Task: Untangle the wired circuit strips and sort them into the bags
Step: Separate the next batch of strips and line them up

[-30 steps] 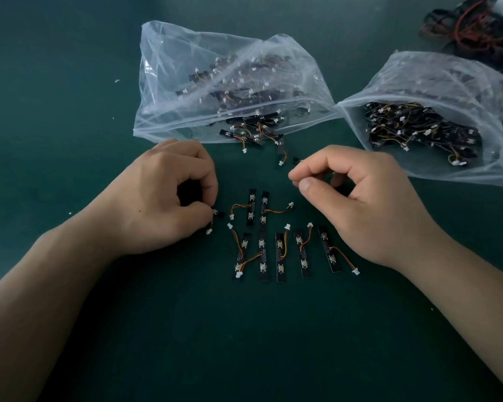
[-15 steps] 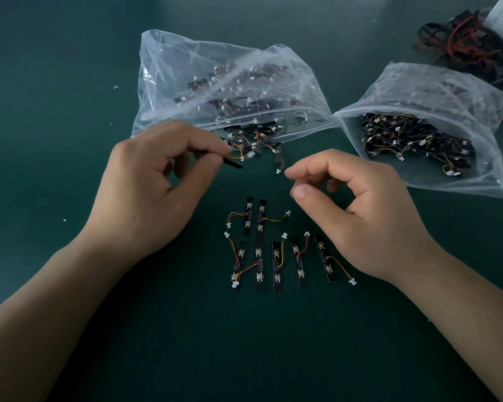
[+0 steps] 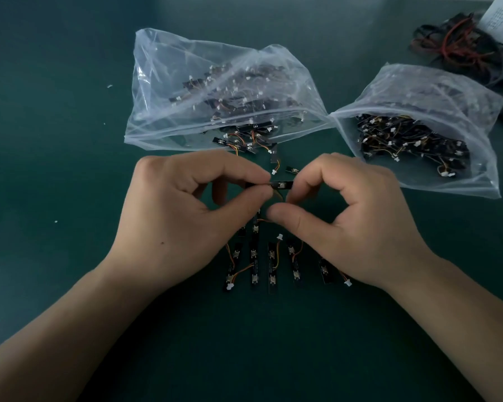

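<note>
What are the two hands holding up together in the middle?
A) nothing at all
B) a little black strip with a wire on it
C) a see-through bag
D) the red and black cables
B: the left hand and the right hand both pinch the little black strip between them, just in front of the bags.
</note>
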`<state>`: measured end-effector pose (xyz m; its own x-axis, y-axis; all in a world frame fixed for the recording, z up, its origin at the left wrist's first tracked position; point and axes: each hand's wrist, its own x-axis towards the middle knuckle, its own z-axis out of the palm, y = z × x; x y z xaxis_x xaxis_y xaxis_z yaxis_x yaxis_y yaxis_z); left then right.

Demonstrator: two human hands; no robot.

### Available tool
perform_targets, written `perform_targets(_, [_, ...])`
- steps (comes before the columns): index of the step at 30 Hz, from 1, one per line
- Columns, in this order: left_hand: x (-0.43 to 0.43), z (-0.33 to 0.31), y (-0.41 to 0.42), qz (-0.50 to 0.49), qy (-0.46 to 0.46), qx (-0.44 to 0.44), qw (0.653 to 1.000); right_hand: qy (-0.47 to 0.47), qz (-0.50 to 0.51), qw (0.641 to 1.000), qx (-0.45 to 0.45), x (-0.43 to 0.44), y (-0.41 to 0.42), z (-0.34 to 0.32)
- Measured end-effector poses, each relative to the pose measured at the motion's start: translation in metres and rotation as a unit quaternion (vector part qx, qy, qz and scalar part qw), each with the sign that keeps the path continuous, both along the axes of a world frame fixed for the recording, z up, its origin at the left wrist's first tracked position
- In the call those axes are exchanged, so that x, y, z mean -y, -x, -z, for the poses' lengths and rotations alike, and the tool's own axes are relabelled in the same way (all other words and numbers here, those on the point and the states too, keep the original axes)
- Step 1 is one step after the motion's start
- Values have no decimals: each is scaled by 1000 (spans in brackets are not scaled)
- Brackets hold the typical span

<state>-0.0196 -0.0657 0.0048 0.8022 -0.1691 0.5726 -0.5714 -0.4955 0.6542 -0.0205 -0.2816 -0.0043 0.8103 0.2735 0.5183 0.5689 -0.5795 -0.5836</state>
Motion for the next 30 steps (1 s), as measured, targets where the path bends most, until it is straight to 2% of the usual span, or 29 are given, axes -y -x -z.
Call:
perform_targets(6, [0,1,-1,39,58,-49,996,-3,24,999,26,1,-3,3])
perform_targets(10, [-1,0,-1,57,51,-66,995,-18,22,999,41,4,-3,3])
perform_targets(14, [-1,-1,0,72,3,-62,995,-36,15,998,58,6,-5,3])
perform_targets(18, [-5,-2,-5,33,-71,-30,997,-47,56,997,38,13,-10,3])
perform_targets(26, [-10,2,-13,32,-178,-145,973,40,101,993,-35,22,-18,5])
perform_targets(30, [-10,2,-14,34,-184,-164,968,57,98,990,-82,22,-20,8])
